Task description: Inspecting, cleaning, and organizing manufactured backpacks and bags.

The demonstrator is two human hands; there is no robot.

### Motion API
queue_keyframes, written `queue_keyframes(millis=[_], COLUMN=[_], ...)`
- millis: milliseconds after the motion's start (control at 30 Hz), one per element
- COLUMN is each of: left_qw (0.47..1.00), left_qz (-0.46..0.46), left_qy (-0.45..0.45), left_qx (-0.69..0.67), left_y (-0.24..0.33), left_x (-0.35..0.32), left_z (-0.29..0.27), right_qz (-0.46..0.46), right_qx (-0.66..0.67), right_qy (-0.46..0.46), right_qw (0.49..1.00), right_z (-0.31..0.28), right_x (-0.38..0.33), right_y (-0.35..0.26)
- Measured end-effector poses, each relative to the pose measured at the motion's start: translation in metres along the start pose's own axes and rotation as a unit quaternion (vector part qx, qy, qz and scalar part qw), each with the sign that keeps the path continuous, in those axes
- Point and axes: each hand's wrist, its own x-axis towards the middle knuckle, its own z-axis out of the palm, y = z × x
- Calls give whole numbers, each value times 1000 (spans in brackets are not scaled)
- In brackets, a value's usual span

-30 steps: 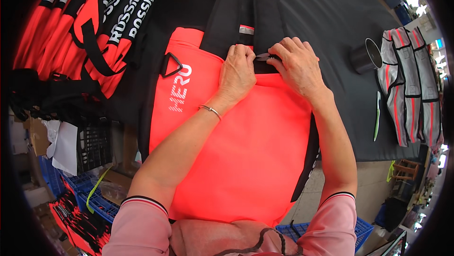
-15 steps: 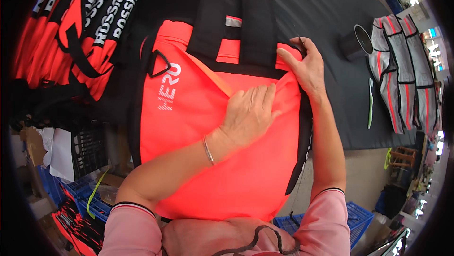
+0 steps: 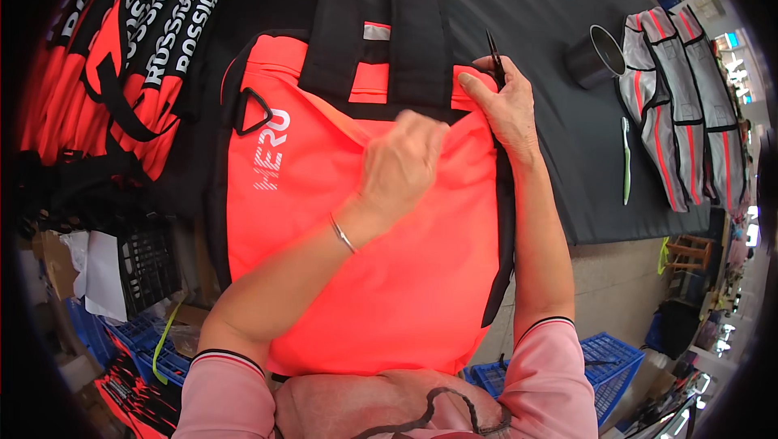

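Observation:
A bright red-orange backpack [image 3: 356, 277] with black sides lies in front of me, its lower end against my body. Two padded black straps [image 3: 420, 34] run from its upper part. My left hand [image 3: 401, 163] is over the upper front panel by the slack fabric edge; its fingers are curled in and blurred, hiding whatever they may hold. At the upper right corner, my right hand [image 3: 512, 111] pinches the fabric between thumb and fingers. A slim black pointed tool [image 3: 493, 54], perhaps thread snips, sticks up from behind those fingers. A black triangular ring [image 3: 254, 112] sits at upper left.
Stacked red and black bags [image 3: 138, 74] lie at the left on the black-covered table [image 3: 559, 163]. On the right are a dark cup [image 3: 596, 58], a green-and-white toothbrush [image 3: 626, 162] and grey straps [image 3: 685, 107] with red stripes. Blue crates [image 3: 608, 366] stand below.
My left hand has drawn up and curled from flatter, stretched fingers. The backpack appears slightly further left in view. The black tool now shows more clearly above my right hand, which keeps its hold.

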Motion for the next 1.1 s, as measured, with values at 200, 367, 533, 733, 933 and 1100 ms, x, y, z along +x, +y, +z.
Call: queue_keyframes(millis=[200,367,533,733,933,1100], left_qw=[996,1000,999,997,991,996], left_qz=[-61,-11,-16,-26,-57,-82], left_qy=[-8,-22,-11,-26,-77,-18], left_qx=[-66,8,27,61,89,15], left_y=[-9,-10,-13,-11,-14,-15], left_x=[20,25,31,35,30,23], left_z=[2,8,15,19,17,17], right_qz=[-5,-15,-18,-43,-20,-210], right_qx=[25,37,39,39,53,-107], right_qy=[8,9,11,17,12,88], right_qw=[1000,999,999,998,998,968], right_z=[0,1,1,0,2,-8], right_x=[-1,1,1,1,0,0], right_y=[2,9,13,13,13,-5])
